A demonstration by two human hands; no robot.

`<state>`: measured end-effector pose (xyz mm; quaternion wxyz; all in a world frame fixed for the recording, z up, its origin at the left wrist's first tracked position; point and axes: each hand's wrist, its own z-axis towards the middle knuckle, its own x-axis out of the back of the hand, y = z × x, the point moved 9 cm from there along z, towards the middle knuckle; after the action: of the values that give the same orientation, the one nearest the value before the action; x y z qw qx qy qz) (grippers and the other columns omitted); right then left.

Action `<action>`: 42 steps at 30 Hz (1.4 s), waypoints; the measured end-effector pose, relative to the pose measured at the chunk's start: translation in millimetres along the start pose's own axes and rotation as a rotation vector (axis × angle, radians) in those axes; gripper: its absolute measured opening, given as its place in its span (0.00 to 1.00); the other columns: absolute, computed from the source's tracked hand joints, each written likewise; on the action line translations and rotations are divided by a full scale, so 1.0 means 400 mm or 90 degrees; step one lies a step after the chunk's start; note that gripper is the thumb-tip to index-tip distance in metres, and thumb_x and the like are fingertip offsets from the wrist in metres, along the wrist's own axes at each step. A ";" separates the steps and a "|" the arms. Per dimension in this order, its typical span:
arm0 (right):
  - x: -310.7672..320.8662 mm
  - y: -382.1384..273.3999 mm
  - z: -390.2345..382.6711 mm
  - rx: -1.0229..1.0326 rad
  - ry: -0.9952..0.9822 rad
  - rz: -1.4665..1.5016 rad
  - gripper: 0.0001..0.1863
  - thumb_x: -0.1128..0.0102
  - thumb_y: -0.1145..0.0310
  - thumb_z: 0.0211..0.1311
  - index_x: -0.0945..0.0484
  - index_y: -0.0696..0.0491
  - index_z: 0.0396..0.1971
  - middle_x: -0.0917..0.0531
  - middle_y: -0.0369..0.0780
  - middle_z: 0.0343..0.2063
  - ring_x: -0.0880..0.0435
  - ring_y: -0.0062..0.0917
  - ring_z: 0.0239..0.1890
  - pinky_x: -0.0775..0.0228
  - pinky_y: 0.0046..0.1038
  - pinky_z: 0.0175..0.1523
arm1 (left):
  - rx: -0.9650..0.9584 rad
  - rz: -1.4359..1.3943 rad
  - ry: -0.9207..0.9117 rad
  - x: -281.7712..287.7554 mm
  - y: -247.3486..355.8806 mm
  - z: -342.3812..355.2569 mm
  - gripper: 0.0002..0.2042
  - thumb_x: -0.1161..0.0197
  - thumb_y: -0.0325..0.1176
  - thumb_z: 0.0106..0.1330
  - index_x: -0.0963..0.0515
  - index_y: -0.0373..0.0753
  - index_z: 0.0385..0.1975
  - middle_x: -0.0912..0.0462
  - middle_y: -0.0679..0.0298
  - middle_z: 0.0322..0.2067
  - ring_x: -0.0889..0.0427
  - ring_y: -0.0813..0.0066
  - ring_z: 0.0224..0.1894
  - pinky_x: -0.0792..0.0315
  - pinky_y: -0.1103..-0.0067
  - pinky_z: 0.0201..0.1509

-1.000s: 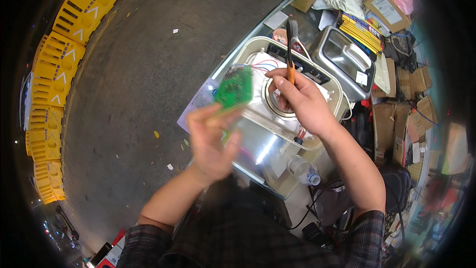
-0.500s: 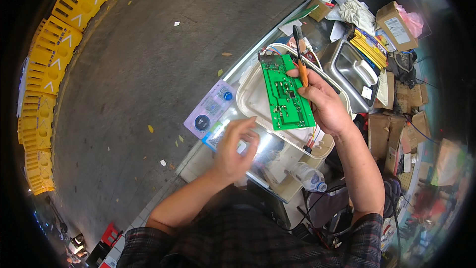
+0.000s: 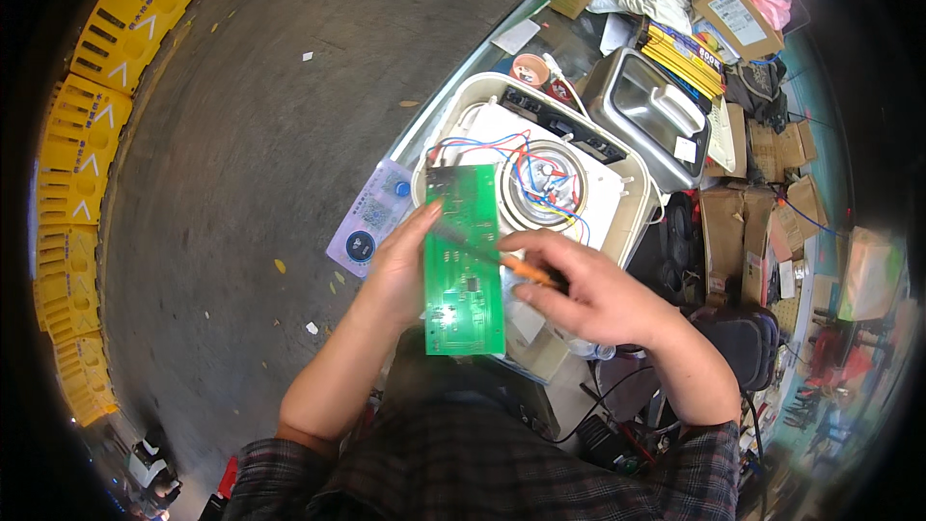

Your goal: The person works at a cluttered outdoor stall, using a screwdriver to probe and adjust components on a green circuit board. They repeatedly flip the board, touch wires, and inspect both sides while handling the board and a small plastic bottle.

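My left hand [image 3: 394, 265] grips the long green circuit board [image 3: 463, 299] by its left edge, upright in front of me. My right hand [image 3: 569, 285] is closed on an orange-handled tool [image 3: 532, 273], whose blurred dark end lies across the board's face. Behind them sits an open cream appliance housing [image 3: 627, 171] with a white inner plate [image 3: 603, 195], a round metal element [image 3: 529, 193] and red, blue and yellow wires. Left of the housing lies a lilac panel [image 3: 378, 203] with a dark round dial.
A steel lidded pan [image 3: 627, 106], yellow bundle [image 3: 675, 53] and cardboard box [image 3: 735, 12] crowd the glass counter's back right. More cardboard [image 3: 719, 241] lies rightward; a plastic bottle [image 3: 593, 349] is behind my right wrist. Yellow barriers [image 3: 77, 174] line the floor [image 3: 241, 164] at left.
The board was in my right hand half a second ago; now my left hand holds it, nearer me and straighter. The tool has swung from upright to slanting across the board.
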<state>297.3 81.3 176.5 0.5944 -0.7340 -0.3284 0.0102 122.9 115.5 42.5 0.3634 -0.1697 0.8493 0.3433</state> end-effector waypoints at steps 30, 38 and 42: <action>0.292 0.322 0.051 0.012 0.371 -0.216 0.11 0.33 0.71 0.69 0.12 0.58 0.48 0.14 0.49 0.44 0.12 0.49 0.49 0.20 0.43 0.57 | -0.059 0.097 0.166 0.023 0.131 0.060 0.20 0.50 0.42 0.89 0.18 0.32 0.57 0.09 0.56 0.33 0.16 0.74 0.19 0.25 0.80 0.19; 0.263 0.368 0.183 -0.069 0.208 -0.168 0.11 0.28 0.65 0.73 0.09 0.57 0.46 0.11 0.46 0.41 0.10 0.37 0.43 0.19 0.37 0.52 | -0.057 0.086 0.130 0.037 0.088 0.083 0.18 0.47 0.43 0.89 0.17 0.34 0.58 0.07 0.52 0.40 0.14 0.73 0.22 0.19 0.79 0.24; 0.269 0.373 0.208 -0.076 0.150 -0.251 0.15 0.25 0.59 0.71 0.08 0.57 0.45 0.08 0.49 0.37 0.08 0.40 0.40 0.18 0.38 0.50 | -0.038 0.084 0.143 0.064 0.072 0.100 0.20 0.45 0.44 0.88 0.16 0.32 0.56 0.07 0.53 0.41 0.13 0.74 0.23 0.17 0.79 0.25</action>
<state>418.0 194.8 61.4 0.5745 -0.6857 -0.3939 -0.2111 109.8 163.1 17.0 0.2374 -0.1615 0.8835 0.3702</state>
